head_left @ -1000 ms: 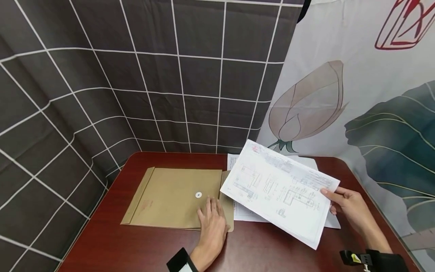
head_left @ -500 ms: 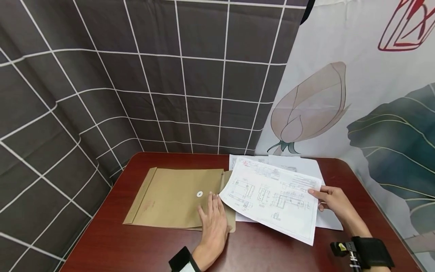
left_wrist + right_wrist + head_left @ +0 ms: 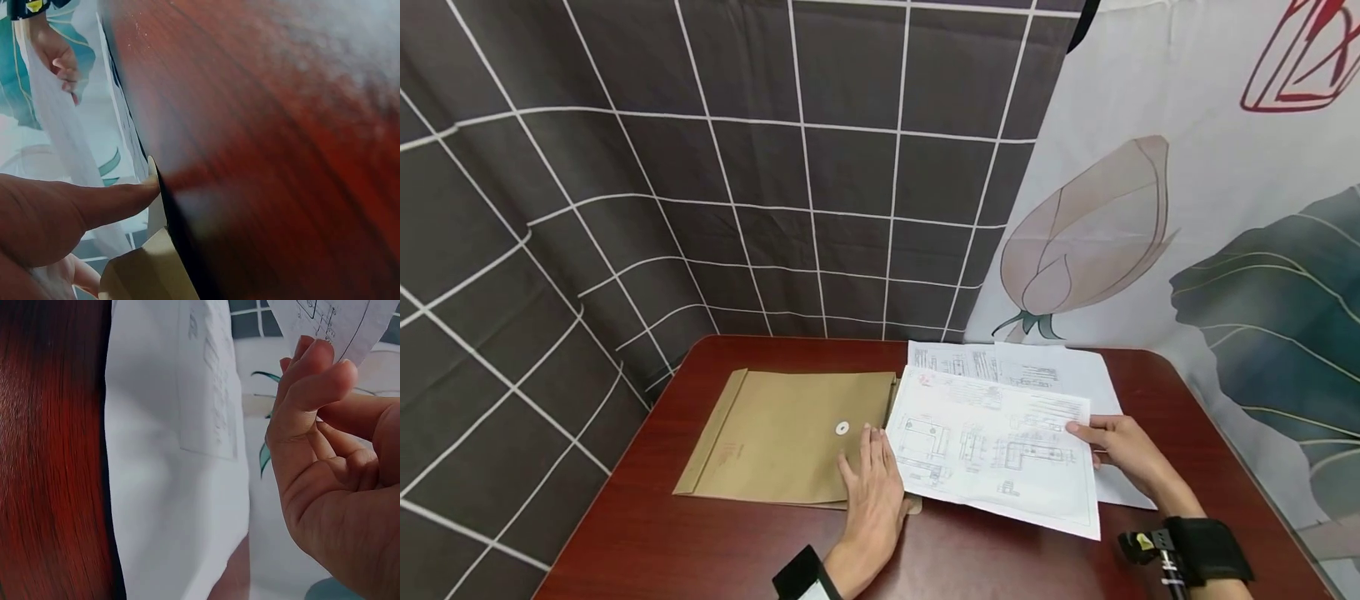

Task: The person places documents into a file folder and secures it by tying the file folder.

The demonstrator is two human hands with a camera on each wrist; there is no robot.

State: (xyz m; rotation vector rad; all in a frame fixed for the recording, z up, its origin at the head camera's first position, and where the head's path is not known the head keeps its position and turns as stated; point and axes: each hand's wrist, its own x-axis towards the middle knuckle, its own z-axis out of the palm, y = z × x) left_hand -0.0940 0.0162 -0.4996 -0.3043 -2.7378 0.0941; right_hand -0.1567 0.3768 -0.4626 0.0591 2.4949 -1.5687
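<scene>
L hand [image 3: 874, 504] on brown env [image 3: 790, 437] (inside hidden), fingers partly spread, R hand [image 3: 1126, 448] pinching printed sheet [image 3: 988, 454]

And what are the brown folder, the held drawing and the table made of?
The brown folder looks like matte kraft card: dull tan, creased along one side. The held drawing is probably ordinary matte paper: thin, white and printed. The table looks like semi-gloss wood or wood-look laminate; dark grain and soft reflections show.
</scene>
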